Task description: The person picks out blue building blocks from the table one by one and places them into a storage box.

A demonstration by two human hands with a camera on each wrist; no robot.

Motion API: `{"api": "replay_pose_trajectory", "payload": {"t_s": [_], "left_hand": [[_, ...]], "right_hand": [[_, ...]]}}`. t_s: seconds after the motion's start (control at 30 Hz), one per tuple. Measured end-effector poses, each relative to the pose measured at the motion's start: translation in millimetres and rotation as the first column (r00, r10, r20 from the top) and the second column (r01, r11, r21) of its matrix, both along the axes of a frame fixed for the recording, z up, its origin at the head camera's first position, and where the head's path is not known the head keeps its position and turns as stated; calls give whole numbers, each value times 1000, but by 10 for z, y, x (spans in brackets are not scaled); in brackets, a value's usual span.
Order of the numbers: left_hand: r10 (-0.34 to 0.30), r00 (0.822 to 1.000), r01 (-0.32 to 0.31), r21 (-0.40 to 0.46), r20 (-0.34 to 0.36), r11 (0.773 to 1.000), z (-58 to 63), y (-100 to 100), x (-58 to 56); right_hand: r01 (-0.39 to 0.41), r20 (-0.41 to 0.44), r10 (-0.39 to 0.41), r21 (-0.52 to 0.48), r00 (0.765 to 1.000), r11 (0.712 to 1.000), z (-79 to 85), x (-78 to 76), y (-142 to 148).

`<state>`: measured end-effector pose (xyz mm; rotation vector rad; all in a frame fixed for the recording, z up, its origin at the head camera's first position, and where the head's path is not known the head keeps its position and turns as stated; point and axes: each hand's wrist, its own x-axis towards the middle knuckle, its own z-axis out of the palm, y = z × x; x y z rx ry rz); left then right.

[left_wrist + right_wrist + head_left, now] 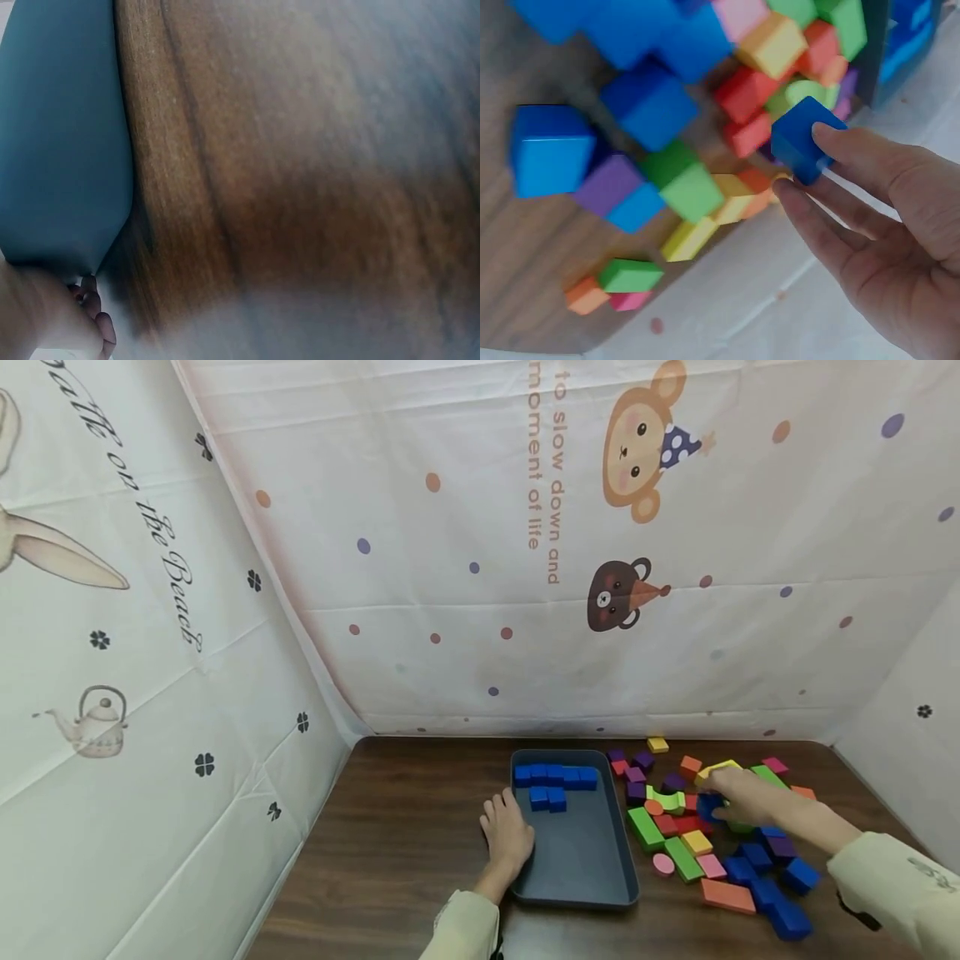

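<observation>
Hanging behind the desk (405,827), the printed cloth (420,552) looks thin and creased; the desk itself shows streaky dark wood grain. Take the middle of the tray (581,864) as your clock's centre. A bump to that tray could skew the row of blue blocks (555,775) at twelve o'clock and the blue pair (547,798) at eleven, since nothing visible fastens them. Its dark grey floor looks smooth and matte, with a low wall and rounded corners.

Your left hand (507,835) lies at the rim at nine o'clock, fingers relaxed and slightly apart; an unmeant push there seems the likeliest cause of a bump. Your right hand (750,797) reaches over the scattered blocks at three.

At four o'clock, the orange plank (727,896) is long and flat. Between two and three, the lime arch (666,800) has a scooped edge that a dropped piece could catch on.

The blue block (804,139) is clamped between your right thumb and fingers. Its flat, faintly glossy faces could slide if the pinch is slack or off-centre. You cannot tell wood from plastic here. Near four o'clock lies a thin, round pink disc (663,864), easily knocked by a low sweep.
</observation>
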<state>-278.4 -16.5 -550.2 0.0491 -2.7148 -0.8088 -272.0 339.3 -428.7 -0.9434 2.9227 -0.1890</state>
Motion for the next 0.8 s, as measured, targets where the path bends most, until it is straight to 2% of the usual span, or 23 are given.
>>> {"api": "replay_pose_trajectory", "payload": {"t_s": [0.07,0.2,0.37,0.6,0.8], "left_hand": [[2,1000,-2,4,0,1000,0,-7,-5],[-2,1000,2,9,11,1000,7,-4,-16],[-1,1000,1,-5,18,1000,18,11,-22],[17,1000,-16,-44,10,999,5,3,-22],[31,999,-30,-65,11,997,16,-3,-38]], "right_hand": [[-12,-46,11,-16,999,1000,41,-20,-115],[-3,-69,-2,-65,998,998,64,-40,-432],[-26,-135,10,-117,991,993,59,-145,-869],[-67,-134,50,-129,990,989,47,-321,-1466],[-90,-141,71,-132,987,987,-58,-369,-1768]]}}
